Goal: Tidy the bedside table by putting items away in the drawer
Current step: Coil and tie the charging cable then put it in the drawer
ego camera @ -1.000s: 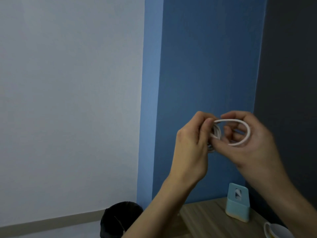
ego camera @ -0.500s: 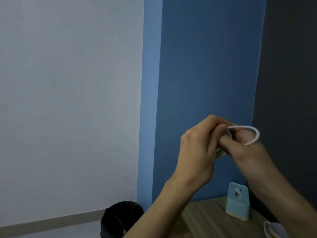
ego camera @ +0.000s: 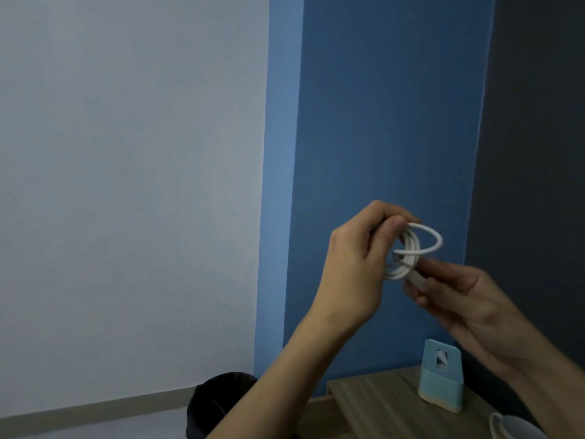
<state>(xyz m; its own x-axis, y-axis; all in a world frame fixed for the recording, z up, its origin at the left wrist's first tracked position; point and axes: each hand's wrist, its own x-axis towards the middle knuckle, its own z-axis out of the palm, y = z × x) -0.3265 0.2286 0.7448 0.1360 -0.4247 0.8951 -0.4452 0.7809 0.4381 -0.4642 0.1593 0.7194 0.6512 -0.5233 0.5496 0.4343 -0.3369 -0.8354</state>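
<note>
Up above the wooden table, left hand grips a coiled white cable, fingers curled tight, and right hand pinches its loose end, bit blurry.

White cable; pale blue holder; wood-grain table; blue wall; black bin.

coiled white cable raised before blue wall, pinched at the top by thumb and curled fingers of left hand. one loose loop out to the right. lower end gripped in blurred right hand. below, wooden desk with upright light-blue holder and white cup; black bin left of desk.
</note>
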